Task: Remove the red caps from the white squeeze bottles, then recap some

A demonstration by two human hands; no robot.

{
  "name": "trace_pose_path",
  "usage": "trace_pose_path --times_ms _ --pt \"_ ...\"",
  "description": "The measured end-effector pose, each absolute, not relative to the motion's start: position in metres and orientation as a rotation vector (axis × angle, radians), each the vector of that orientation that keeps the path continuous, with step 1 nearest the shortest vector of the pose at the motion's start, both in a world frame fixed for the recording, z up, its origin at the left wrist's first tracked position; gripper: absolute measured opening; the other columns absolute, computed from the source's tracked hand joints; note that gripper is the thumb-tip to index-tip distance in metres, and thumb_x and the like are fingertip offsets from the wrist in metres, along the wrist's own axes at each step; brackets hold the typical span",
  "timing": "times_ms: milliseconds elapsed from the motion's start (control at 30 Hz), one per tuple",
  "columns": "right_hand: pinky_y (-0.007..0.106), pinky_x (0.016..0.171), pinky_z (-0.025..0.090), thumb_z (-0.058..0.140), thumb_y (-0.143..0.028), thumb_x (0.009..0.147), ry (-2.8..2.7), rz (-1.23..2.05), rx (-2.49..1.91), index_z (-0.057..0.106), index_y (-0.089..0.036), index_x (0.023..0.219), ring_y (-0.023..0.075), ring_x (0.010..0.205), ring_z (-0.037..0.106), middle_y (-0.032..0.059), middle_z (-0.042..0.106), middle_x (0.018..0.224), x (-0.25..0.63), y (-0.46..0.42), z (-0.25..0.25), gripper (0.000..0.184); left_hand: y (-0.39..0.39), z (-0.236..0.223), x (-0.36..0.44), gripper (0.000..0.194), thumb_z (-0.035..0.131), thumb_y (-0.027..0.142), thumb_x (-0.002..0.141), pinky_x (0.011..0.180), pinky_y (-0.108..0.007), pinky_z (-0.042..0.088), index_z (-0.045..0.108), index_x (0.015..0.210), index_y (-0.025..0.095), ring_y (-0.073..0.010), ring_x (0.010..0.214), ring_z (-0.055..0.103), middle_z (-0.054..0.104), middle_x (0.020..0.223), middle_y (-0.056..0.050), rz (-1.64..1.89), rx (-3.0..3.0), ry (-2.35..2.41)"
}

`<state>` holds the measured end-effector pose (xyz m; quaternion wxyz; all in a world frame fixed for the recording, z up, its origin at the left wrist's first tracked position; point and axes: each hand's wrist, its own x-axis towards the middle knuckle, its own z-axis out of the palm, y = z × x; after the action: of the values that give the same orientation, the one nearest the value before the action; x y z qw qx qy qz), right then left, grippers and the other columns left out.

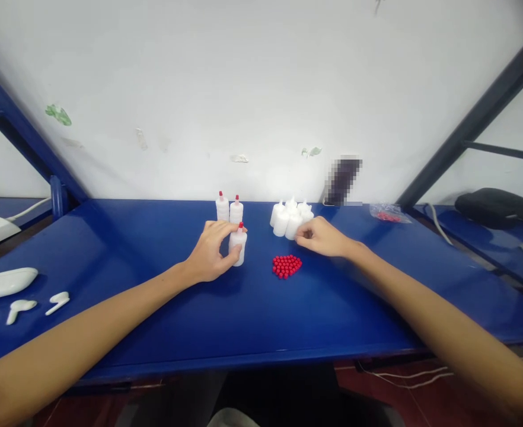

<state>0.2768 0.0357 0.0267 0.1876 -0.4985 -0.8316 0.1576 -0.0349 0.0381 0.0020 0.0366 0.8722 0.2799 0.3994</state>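
My left hand (214, 249) is closed around a white squeeze bottle (239, 243) with a red tip cap, held upright at the tabletop. Just behind it stand two more capped white bottles (222, 206), partly covered by my fingers. To the right, my right hand (321, 237) has its fingers curled together at the front right of a cluster of white bottles (280, 223), whose visible nozzles are without caps. Its fingertips are beside the nearest bottle; whether anything is between them I cannot make out. A pile of small red caps (286, 266) lies between my hands.
A blue table (177, 332) meets a white wall. A phone-like dark object (342, 182), blurred out, leans there beside a clear plastic bag (389, 214) with red pieces. At left lie a white earbud case (6, 283) and two earbuds (58, 301). Metal posts flank the table.
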Motion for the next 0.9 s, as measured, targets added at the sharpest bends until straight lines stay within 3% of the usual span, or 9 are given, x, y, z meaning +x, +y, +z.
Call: trace_pose_path --times_ms 233,400,533,633,833,900 --pt "0.026 0.051 0.037 0.051 -0.026 0.079 -2.541 0.905 -1.627 0.056 -0.018 0.054 0.0125 0.045 0.05 -0.001 0.056 0.046 0.262 0.041 0.046 0.027 0.031 0.006 -0.029 0.022 0.046 0.026 0.094 0.078 -0.031 0.049 0.047 0.115 0.019 -0.018 0.09 0.064 0.066 0.106 -0.007 0.873 2.308 0.695" --pt "0.025 0.051 0.038 0.051 -0.028 0.083 -2.298 0.716 -1.328 0.055 -0.018 0.059 0.0103 0.046 0.049 -0.0027 0.054 0.049 0.242 0.035 0.035 0.027 0.022 0.009 -0.021 0.023 0.038 0.034 0.102 0.079 -0.03 0.049 0.04 0.122 0.022 -0.015 0.09 0.059 0.059 0.107 -0.007 0.643 2.028 0.531" --pt "0.025 0.053 0.044 0.052 -0.028 0.084 -2.07 0.754 -1.256 0.066 -0.015 0.082 0.0123 0.049 0.056 -0.0013 0.06 0.057 0.237 0.036 0.015 0.019 0.022 0.006 -0.02 0.023 0.039 0.038 0.102 0.074 -0.028 0.046 0.042 0.119 0.023 -0.0141 0.082 0.053 0.055 0.094 -0.003 0.678 2.025 0.58" --pt "0.028 0.06 0.05 0.054 -0.024 0.081 -1.959 0.777 -1.207 0.068 -0.015 0.095 0.0151 0.058 0.063 0.0017 0.066 0.068 0.24 0.037 0.007 0.021 0.022 0.007 -0.021 0.023 0.038 0.035 0.102 0.074 -0.028 0.044 0.044 0.119 0.021 -0.0141 0.079 0.052 0.056 0.096 -0.003 0.703 2.238 0.586" --pt "0.029 0.065 0.046 0.055 -0.03 0.087 -1.962 0.628 -1.103 0.067 -0.017 0.082 0.015 0.065 0.059 0.0021 0.067 0.072 0.231 0.01 0.022 0.019 0.02 0.005 -0.022 0.027 0.044 0.038 0.099 0.069 -0.026 0.042 0.053 0.117 0.019 -0.016 0.077 0.057 0.061 0.091 -0.004 0.62 2.821 0.583" --pt "0.028 0.063 0.042 0.055 -0.034 0.09 -2.077 0.487 -1.085 0.067 -0.018 0.079 0.0133 0.059 0.052 -0.0005 0.062 0.062 0.222 -0.005 0.028 0.023 0.02 0.003 -0.023 0.026 0.044 0.038 0.099 0.066 -0.025 0.042 0.054 0.114 0.02 -0.0145 0.074 0.059 0.063 0.089 -0.002 0.653 2.856 0.663"
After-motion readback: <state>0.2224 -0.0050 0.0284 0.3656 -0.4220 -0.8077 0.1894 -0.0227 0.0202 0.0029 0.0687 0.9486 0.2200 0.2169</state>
